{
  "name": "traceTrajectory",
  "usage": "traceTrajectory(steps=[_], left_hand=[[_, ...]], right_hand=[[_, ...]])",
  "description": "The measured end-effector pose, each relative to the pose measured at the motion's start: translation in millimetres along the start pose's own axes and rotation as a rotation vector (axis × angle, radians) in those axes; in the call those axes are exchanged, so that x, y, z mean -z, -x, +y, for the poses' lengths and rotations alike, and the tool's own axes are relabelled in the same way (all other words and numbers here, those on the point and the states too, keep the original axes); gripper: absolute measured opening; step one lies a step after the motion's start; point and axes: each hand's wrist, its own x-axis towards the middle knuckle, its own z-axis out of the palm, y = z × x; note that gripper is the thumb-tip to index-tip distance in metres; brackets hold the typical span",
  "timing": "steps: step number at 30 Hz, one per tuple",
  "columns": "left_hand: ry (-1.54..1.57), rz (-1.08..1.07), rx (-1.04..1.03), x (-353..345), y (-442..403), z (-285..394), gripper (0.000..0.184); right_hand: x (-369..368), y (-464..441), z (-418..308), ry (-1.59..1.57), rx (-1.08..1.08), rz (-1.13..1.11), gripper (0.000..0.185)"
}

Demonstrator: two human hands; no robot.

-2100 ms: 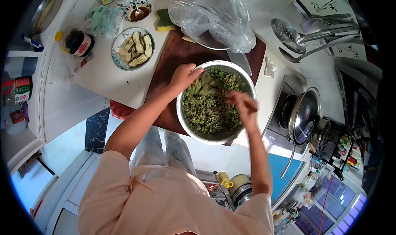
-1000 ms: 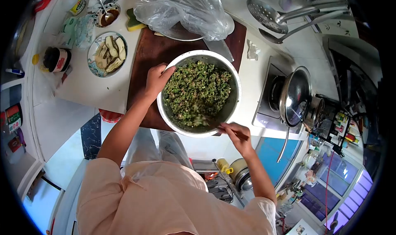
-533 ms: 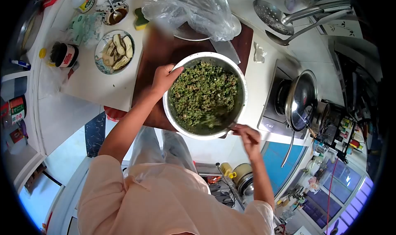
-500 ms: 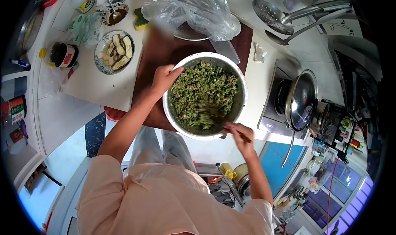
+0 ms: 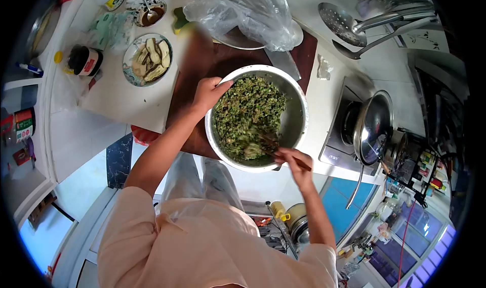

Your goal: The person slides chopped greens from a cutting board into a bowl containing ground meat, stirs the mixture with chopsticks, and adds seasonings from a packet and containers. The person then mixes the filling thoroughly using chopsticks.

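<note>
A wide metal bowl (image 5: 294, 118) stands on the dark brown cutting board (image 5: 183, 93). It holds a chopped green filling (image 5: 249, 106) with small brownish bits. My left hand (image 5: 208, 93) grips the bowl's rim at the upper left, thumb over the edge. Over the lower right rim, my right hand (image 5: 297, 165) is closed around brown chopsticks (image 5: 269, 142). Their tips are down in the filling and blurred by motion. Part of the bowl's right inner wall shows bare.
Behind the bowl lie a cleaver (image 5: 284, 64) and a clear plastic bag (image 5: 243, 14). To the left are a plate of eggplant pieces (image 5: 132, 80), a sauce bowl (image 5: 162, 10) and a dark jar (image 5: 83, 60). A stove (image 5: 336, 149) with a lidded wok (image 5: 374, 126) stands right.
The chopsticks have stirred the filling, which has shifted left and bared more of the bowl's right side. The whole view has moved slightly; my left hand keeps its grip on the rim.
</note>
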Motion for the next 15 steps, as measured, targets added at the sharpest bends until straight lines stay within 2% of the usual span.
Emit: traceTrajectory(steps=[2,4,6,8,10,12,15], left_hand=[[0.006,-0.012,0.000,2,-2,-2,0.029],[-0.022,-0.004,-0.042,3,-2,-3,0.032],[0.002,0.014,-0.063,4,-3,2,0.039],[0.011,0.027,-0.071,3,-3,-4,0.037],[0.030,0.043,-0.066,1,-1,-1,0.035],[0.049,0.066,-0.046,1,2,10,0.033],[0.021,0.050,-0.035,3,3,13,0.030]], right_hand=[[-33,-35,-11,0.004,0.134,-0.019,0.018],[-24,-74,-6,-0.019,0.189,-0.004,0.020],[8,-79,-8,0.068,0.211,0.137,0.021],[34,-46,-11,0.146,0.208,0.256,0.019],[53,3,-2,0.353,0.145,0.217,0.019],[34,31,1,0.129,0.044,0.193,0.019],[-27,4,-6,0.028,-0.035,0.090,0.020]])
